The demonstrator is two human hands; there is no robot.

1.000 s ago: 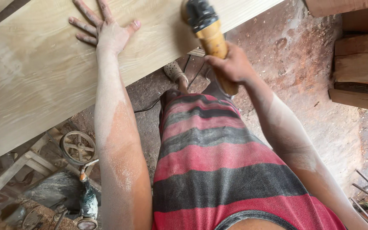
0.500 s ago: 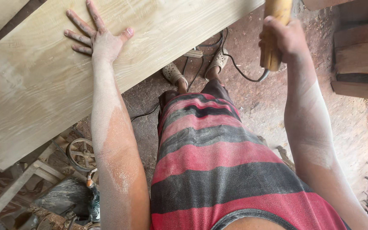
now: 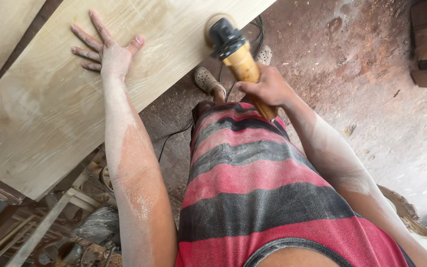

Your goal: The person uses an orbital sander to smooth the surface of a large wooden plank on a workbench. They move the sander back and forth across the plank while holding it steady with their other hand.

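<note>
Since 0.5 s before, the sander [image 3: 226,37] returned onto the plank [image 3: 50,99], right hand [image 3: 268,89] clenched around its handle; left hand [image 3: 109,52] lay flat, fingers spread, on the plank.

The person wears a sleeveless top [image 3: 253,198] in broad red and dark grey stripes, rounded at the neckline. Both arms are bare — dusted with pale sawdust, as are the left hand [image 3: 112,54] and right hand [image 3: 268,89]. On the feet — perforated clog shoes [image 3: 206,79].
</note>
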